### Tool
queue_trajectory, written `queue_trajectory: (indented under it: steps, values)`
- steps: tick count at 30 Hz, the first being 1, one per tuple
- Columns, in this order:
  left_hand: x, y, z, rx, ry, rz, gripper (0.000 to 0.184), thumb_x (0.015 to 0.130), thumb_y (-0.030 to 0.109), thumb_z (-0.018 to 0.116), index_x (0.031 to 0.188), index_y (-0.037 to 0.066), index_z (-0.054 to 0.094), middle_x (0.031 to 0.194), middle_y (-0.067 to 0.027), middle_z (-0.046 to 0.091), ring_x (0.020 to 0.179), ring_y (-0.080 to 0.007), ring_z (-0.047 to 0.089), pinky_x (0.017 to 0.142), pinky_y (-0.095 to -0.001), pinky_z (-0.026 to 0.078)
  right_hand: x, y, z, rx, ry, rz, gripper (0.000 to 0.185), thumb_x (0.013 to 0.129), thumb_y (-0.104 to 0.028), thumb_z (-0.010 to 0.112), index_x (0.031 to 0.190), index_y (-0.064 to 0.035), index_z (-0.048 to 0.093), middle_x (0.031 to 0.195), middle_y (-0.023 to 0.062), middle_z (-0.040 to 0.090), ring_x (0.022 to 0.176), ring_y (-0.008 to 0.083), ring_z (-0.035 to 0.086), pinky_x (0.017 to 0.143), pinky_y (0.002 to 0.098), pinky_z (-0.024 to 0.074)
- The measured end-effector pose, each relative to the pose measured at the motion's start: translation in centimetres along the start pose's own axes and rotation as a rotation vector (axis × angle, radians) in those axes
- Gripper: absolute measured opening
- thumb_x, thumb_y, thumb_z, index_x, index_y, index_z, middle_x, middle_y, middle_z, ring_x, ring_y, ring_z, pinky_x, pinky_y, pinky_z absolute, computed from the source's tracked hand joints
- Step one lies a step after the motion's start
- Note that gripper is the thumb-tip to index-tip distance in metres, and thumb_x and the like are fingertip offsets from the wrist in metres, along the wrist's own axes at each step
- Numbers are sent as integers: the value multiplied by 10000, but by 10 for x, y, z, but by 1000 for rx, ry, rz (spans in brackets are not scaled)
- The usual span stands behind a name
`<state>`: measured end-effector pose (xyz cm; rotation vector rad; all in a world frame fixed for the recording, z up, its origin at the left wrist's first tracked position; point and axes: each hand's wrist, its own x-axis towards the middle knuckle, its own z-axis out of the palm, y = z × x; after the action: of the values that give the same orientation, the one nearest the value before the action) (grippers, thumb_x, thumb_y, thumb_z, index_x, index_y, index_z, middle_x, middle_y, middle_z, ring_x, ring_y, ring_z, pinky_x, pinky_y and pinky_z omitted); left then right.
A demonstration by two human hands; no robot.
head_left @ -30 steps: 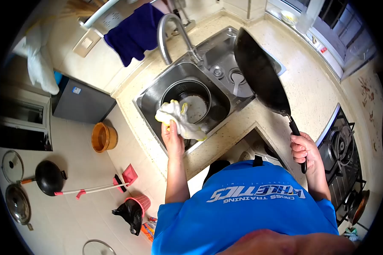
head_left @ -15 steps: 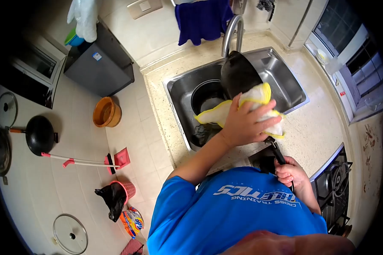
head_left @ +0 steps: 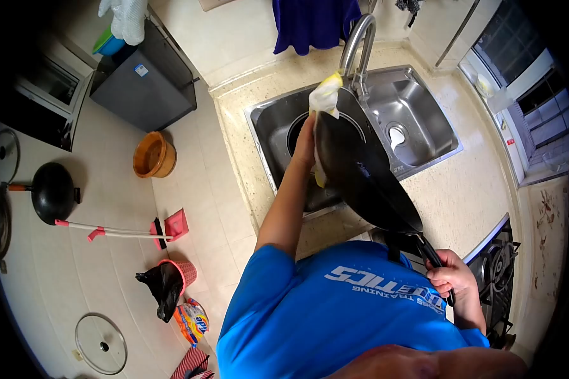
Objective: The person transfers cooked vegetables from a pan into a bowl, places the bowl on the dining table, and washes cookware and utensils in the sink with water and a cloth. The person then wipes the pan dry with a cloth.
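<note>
A black frying pan (head_left: pixel 373 180) is held tilted over the front of the sink, its dark face turned up to the right. My right hand (head_left: pixel 451 273) is wrapped round its long black handle (head_left: pixel 430 254) near the stove. At the pan's far left edge, my left hand (head_left: pixel 305 144) presses a white cloth with yellow edging (head_left: pixel 324 98) against the rim and underside. The pan hides part of this hand's fingers and of the cloth. Behind it, a dark round pot (head_left: pixel 292 131) stands in the left basin, partly covered.
The steel sink (head_left: pixel 447 129) has a curved faucet (head_left: pixel 349 54) between its basins. A white spoon-like object (head_left: pixel 396 138) lies in the right basin. To the right is a gas stove (head_left: pixel 501 268). A purple towel (head_left: pixel 310 25) hangs behind; a wooden bucket (head_left: pixel 154 155) stands on the floor.
The pan has swung down and turned, uncovering the right basin. My left hand with the cloth has moved to its far left edge. My right hand has shifted slightly right and down with the handle.
</note>
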<state>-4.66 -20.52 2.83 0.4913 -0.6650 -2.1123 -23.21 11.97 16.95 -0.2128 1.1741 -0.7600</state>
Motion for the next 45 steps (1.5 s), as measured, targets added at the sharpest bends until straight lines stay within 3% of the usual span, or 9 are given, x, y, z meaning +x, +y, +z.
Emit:
queue_trajectory:
  steps: [6, 13, 17, 20, 23, 37, 40, 42, 45]
  values:
    - [-14, -42, -18, -122, -372, 250, 255, 896, 277, 443, 1053, 86, 506, 967, -42, 534, 887, -159, 521, 779, -289, 451, 22, -13, 16, -122, -102, -76, 173, 728, 67, 539, 736, -49, 411, 464, -7, 386, 331, 51, 335, 293, 194, 230]
    - [-50, -49, 16, -462, -283, 180, 275, 917, 237, 397, 1124, 72, 473, 1036, -52, 520, 933, -162, 505, 820, -278, 442, 63, -30, 50, -37, -279, -59, 158, 745, 52, 533, 769, -46, 411, 470, 11, 424, 328, 71, 391, 296, 202, 279]
    - [-44, -89, -7, -82, -225, 244, 310, 904, 246, 412, 1150, 63, 458, 1045, -94, 522, 959, -201, 502, 853, -339, 445, 90, -34, 75, -53, -261, -88, 160, 751, 55, 514, 779, -52, 399, 473, -1, 389, 339, 61, 369, 301, 208, 247]
    - [-91, -42, 46, -1027, 2, -208, 489, 869, 374, 385, 1198, 13, 403, 1188, -199, 433, 1057, -388, 440, 893, -562, 390, 114, -32, 85, -122, -256, -169, 131, 766, 38, 500, 780, -47, 401, 472, -4, 392, 340, 66, 374, 316, 200, 266]
    - [-111, -31, 42, -872, 210, -201, 607, 875, 445, 280, 1293, 5, 295, 1322, -219, 302, 1187, -403, 316, 958, -545, 331, 132, -27, 83, -267, -241, -262, 115, 780, 13, 506, 780, -39, 403, 471, 1, 403, 336, 72, 383, 328, 201, 297]
    - [-152, 81, 9, -217, 682, 284, 441, 909, 360, 322, 1194, 41, 429, 1185, -131, 480, 1069, -254, 486, 923, -363, 393, 111, -18, 71, -659, -90, -346, 111, 766, -13, 513, 746, -35, 407, 470, 10, 446, 367, 83, 457, 357, 202, 351]
    - [-105, 90, -66, -192, 199, 406, 506, 894, 433, 338, 1210, 48, 428, 1208, -122, 475, 1079, -247, 480, 931, -362, 388, 91, -20, 68, -608, -233, -316, 112, 740, 0, 528, 700, -33, 429, 477, 2, 448, 376, 76, 456, 372, 182, 342]
    - [-77, 95, -91, -338, -425, 283, 530, 881, 456, 362, 1215, 49, 432, 1215, -114, 476, 1092, -242, 474, 929, -360, 391, 86, -13, 67, -653, -246, -352, 112, 731, -6, 541, 696, -32, 438, 496, 0, 447, 397, 76, 452, 396, 187, 341]
    - [-69, 85, -89, -340, -490, 234, 529, 880, 454, 367, 1215, 50, 431, 1215, -114, 476, 1092, -241, 474, 928, -360, 392, 93, 7, 54, -787, -293, -509, 124, 703, -39, 591, 689, -21, 469, 617, 13, 419, 547, 102, 434, 517, 225, 332]
